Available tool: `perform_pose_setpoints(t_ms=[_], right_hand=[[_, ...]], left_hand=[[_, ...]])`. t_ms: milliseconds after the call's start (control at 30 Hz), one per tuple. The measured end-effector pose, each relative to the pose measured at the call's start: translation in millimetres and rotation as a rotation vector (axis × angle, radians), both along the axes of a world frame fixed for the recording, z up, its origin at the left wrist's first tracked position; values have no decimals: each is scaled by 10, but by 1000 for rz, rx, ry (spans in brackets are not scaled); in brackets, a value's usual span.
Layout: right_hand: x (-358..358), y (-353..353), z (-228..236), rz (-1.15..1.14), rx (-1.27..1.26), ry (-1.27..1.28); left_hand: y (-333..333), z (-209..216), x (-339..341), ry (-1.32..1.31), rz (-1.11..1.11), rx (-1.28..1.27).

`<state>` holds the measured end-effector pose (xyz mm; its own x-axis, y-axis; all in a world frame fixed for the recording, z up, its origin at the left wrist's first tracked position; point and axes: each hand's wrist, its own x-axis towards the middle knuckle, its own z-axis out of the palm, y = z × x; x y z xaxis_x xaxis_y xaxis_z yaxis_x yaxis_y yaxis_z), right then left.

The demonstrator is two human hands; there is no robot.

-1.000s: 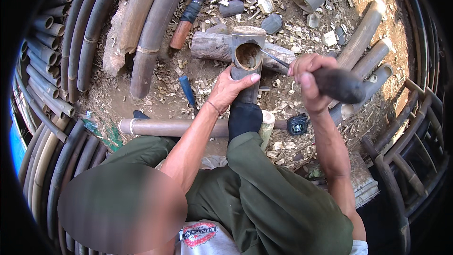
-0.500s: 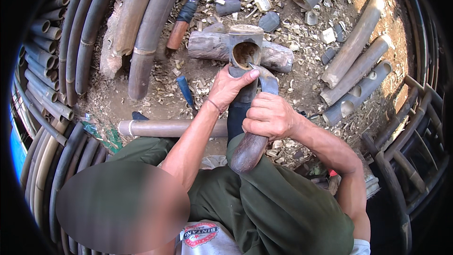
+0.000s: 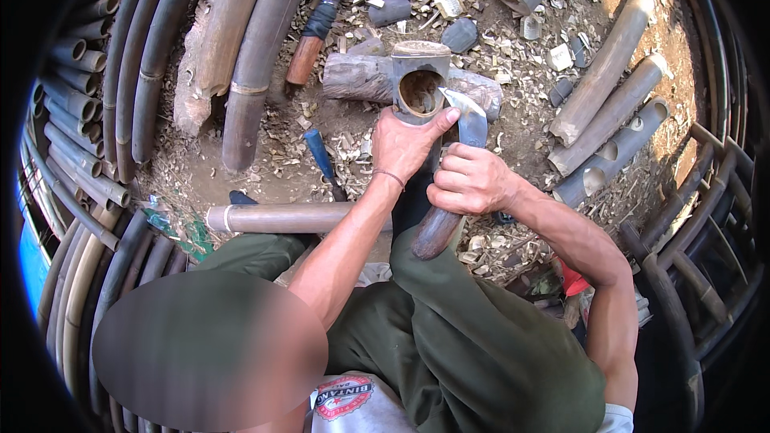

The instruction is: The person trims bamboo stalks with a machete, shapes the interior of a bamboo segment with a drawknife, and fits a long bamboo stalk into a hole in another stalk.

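Note:
A bamboo tube (image 3: 421,62) with a round hole cut in its upper side lies pointing away from me, its far end resting on a short log (image 3: 353,78). My left hand (image 3: 403,146) grips the tube just below the hole, its thumb stretched out to the right against the blade. In my right hand (image 3: 469,182), closed in a fist, is a curved knife (image 3: 472,127) with a thick dark wooden handle. Its pointed tip is by the right rim of the hole. The near part of the tube is hidden behind my hands.
Bamboo chips and cut pieces litter the dirt. A blue-handled tool (image 3: 318,152) and a wooden-handled blade (image 3: 305,58) lie to the left. A bamboo pole (image 3: 281,218) crosses before my leg. Long poles (image 3: 249,104) stand left; cut tubes (image 3: 613,152) lie right.
The knife tip has moved from inside the hole to its right rim, and the handle has swung up and right. My left thumb has shifted right along with the blade.

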<state>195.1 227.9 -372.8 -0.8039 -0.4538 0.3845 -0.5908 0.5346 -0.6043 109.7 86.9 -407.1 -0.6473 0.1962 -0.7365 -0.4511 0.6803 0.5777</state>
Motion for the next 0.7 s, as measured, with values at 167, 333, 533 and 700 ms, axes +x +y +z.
perform_pose_setpoints(t_ms=[167,333,533,700], right_hand=[[-46,146,519,-224,55,71],[-153,210,1155,-518,352,-103],[191,-14,1279,-1267,-721,-646],[-29,-279,939,-804,-1824,-1316]], left_hand=[[-162,915,-135,256,-265,196],[57,1796,-347,-234,-693,272],[-94,1608,-567,-185,-703,472],[-272,1699,-892,181,-1134,281]])
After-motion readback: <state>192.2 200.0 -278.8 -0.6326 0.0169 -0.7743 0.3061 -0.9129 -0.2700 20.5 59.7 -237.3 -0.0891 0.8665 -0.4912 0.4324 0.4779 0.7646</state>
